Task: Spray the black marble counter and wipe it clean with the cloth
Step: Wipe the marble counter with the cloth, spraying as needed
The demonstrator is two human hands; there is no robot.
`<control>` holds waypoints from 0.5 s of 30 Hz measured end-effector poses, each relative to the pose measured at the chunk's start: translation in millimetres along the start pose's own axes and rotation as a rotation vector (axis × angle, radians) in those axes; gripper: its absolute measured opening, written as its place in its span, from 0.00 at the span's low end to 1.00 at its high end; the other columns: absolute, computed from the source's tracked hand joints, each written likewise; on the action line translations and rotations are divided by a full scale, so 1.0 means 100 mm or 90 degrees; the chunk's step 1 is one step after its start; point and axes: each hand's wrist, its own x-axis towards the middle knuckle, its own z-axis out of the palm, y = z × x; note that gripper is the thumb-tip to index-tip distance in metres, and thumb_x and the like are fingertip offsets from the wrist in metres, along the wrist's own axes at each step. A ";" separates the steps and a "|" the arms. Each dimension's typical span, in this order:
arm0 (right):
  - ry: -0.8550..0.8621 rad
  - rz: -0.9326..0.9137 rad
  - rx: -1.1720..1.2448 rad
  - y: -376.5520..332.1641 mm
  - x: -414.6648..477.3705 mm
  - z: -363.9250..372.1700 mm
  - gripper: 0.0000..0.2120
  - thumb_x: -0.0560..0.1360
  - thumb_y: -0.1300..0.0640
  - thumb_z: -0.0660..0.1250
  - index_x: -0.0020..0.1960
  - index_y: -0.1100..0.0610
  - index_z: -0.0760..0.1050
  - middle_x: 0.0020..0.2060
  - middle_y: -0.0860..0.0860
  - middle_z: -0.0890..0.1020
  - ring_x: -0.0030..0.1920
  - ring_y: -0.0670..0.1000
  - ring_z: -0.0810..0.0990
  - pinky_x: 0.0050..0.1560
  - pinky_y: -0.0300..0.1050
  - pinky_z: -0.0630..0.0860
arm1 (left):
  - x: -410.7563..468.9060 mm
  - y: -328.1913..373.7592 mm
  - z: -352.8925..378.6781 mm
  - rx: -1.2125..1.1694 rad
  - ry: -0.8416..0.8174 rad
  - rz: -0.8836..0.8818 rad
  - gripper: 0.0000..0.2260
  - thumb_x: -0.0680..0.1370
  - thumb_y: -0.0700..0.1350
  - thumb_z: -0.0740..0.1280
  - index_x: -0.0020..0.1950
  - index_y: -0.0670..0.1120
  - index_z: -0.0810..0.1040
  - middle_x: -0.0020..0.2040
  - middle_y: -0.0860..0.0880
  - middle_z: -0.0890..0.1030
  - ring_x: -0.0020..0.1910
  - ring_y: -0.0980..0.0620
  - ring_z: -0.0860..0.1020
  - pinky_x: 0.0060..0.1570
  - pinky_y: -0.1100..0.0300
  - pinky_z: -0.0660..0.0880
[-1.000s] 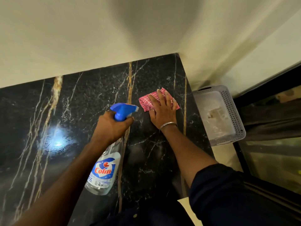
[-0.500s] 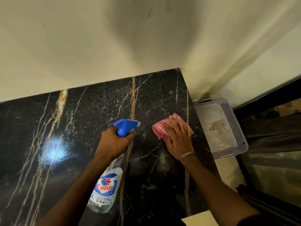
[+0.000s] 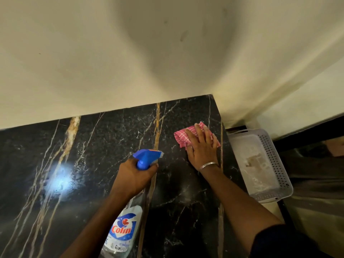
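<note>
Black marble bench against cream wall, right hand spread flat pressing pink cloth near far corner, left hand gripping spray bottle.

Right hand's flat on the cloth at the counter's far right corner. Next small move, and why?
Probably slide the right hand and pink cloth left along the black marble counter: the cloth sits by the right edge, and most of the stone lies to its left. The left hand grips the Colin spray bottle, nozzle pointing toward the cloth.
</note>
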 end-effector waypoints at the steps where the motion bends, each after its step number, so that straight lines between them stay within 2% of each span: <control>1: -0.002 0.009 0.007 -0.03 0.13 -0.01 0.30 0.76 0.43 0.46 0.77 0.46 0.61 0.80 0.52 0.56 0.79 0.59 0.51 0.75 0.67 0.53 | 0.03 -0.01 -0.01 -0.005 0.000 -0.006 0.12 0.74 0.49 0.72 0.55 0.49 0.76 0.39 0.51 0.81 0.35 0.57 0.81 0.32 0.69 0.72; 4: -0.019 0.020 0.015 -0.09 0.47 -0.03 0.28 0.78 0.45 0.51 0.77 0.45 0.60 0.80 0.51 0.55 0.80 0.58 0.48 0.75 0.67 0.49 | 0.09 -0.01 -0.05 -0.033 -0.003 -0.013 0.08 0.75 0.47 0.72 0.50 0.52 0.75 0.38 0.52 0.81 0.33 0.64 0.80 0.28 0.73 0.72; 7: -0.015 -0.003 0.009 -0.07 0.78 -0.04 0.27 0.79 0.48 0.58 0.77 0.44 0.60 0.80 0.52 0.56 0.80 0.58 0.49 0.75 0.67 0.49 | 0.19 -0.02 -0.09 -0.033 -0.008 -0.018 0.07 0.75 0.47 0.71 0.46 0.55 0.74 0.39 0.53 0.81 0.35 0.61 0.80 0.32 0.71 0.72; 9: -0.013 -0.016 0.004 -0.06 0.97 -0.06 0.27 0.79 0.48 0.60 0.77 0.44 0.60 0.80 0.52 0.56 0.80 0.58 0.49 0.75 0.66 0.50 | 0.26 -0.01 -0.11 -0.027 -0.009 -0.020 0.07 0.75 0.47 0.71 0.45 0.56 0.73 0.38 0.52 0.81 0.34 0.63 0.80 0.31 0.72 0.72; 15: -0.027 -0.032 -0.001 -0.03 1.17 -0.09 0.27 0.80 0.48 0.59 0.78 0.43 0.58 0.80 0.50 0.54 0.80 0.56 0.46 0.76 0.63 0.47 | 0.40 0.06 -0.17 -0.014 0.008 0.007 0.08 0.75 0.47 0.71 0.51 0.52 0.75 0.38 0.51 0.81 0.33 0.63 0.79 0.30 0.72 0.71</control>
